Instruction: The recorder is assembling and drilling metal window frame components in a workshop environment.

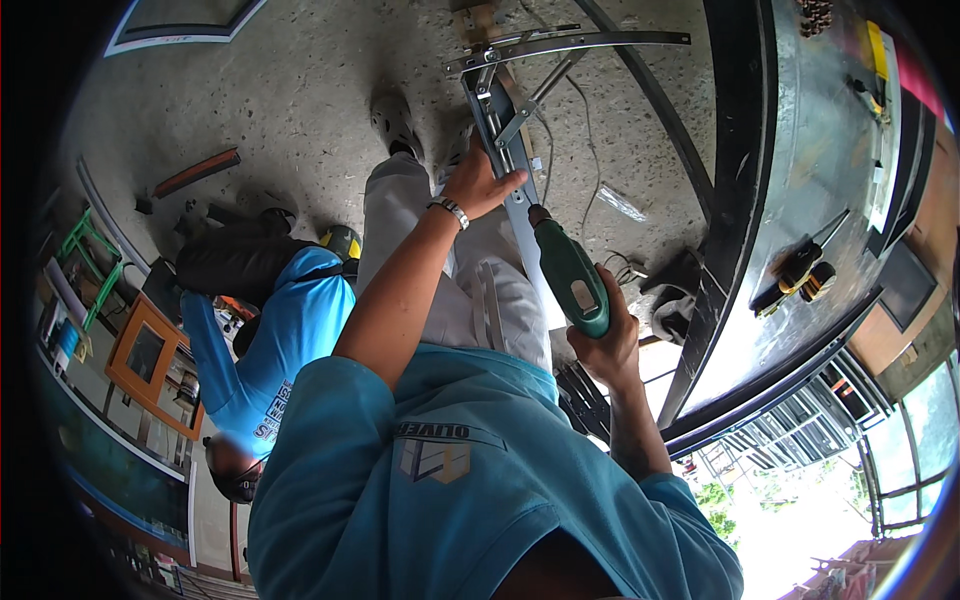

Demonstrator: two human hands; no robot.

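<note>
My right hand is closed around the body of a green power drill. The drill's chuck points away from me and meets the near part of a long grey metal profile. My left hand, with a metal watch on its wrist, grips that profile just beyond the drill; its fingers are partly hidden behind it. Hinged metal stay arms are attached along the profile's far part, with a flat slotted bar lying crosswise at the top. Whether the drill bit is inside the metal cannot be made out.
To the right stands a metal-topped workbench bearing screwdrivers and a yellow-handled tool. A person in a blue shirt crouches at the left. On the concrete floor lie a cable, a clear plastic packet and a reddish-brown strip.
</note>
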